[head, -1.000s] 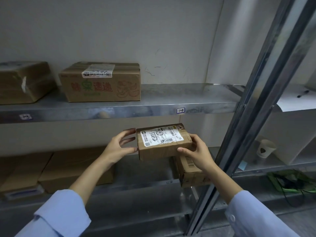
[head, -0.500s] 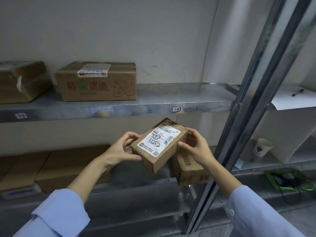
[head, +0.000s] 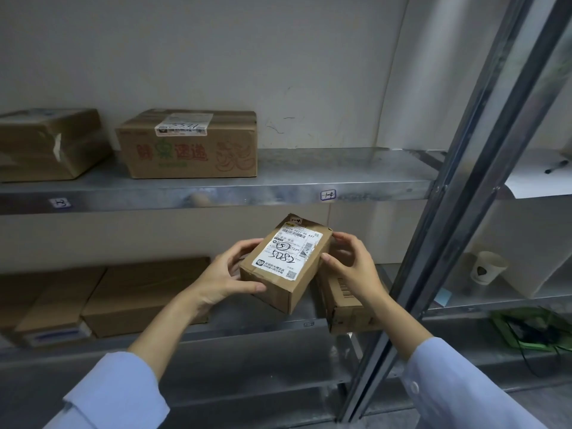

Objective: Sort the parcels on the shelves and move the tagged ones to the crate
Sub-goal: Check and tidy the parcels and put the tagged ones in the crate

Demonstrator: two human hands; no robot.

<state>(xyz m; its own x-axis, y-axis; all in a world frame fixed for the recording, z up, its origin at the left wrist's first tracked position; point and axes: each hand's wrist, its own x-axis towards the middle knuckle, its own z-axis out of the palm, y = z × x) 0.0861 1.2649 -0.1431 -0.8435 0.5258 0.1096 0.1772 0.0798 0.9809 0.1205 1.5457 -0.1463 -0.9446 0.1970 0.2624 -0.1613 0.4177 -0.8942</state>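
1. Left hand (head: 227,278) grips the near-left end of the small parcel (head: 286,264), thumb pressed along its lower front edge and fingers curled behind the left side.
2. Right hand (head: 353,267) touches the same parcel from the right, thumb tip on its right edge, with the other fingers spread loosely and partly off the cardboard (not a full clamp).
3. Between the two hands, the small parcel is held tilted in the air, its white label (head: 288,253) facing up with handwritten digits on it.
4. Relative to the small parcel, the upper shelf (head: 309,187) runs above and behind it, carrying a printed carton (head: 188,144) up to the left.
5. Just right of and below the small parcel, behind the right hand, another box (head: 346,305) with a barcode sits on the lower shelf (head: 247,325).
6. Left of the small parcel, flat cartons (head: 136,295) lie on that lower shelf.
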